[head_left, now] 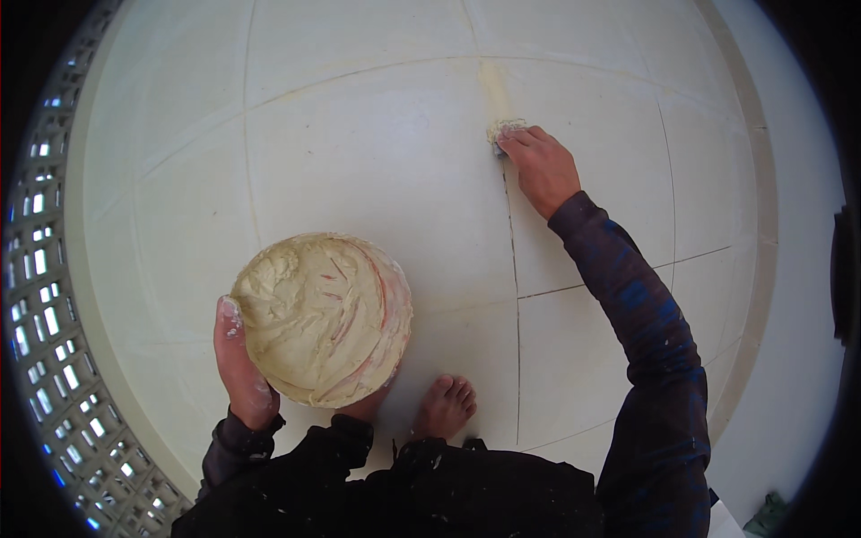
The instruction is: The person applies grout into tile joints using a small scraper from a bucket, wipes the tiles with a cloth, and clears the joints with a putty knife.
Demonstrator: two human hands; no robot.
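Pale tiles cover the floor; bright light pierces a lattice wall at left, and beige skirting edges a whitish wall at right.

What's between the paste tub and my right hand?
In the head view, a stretch of pale floor tile and, close to the right hand, a dark joint line. Nothing else shows between it and the tub.

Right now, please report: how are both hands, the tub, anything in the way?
Left hand against left side of tub; cream paste inside. Right hand grips paste-smeared tool at floor joint. Bare foot beside joint, not on it.
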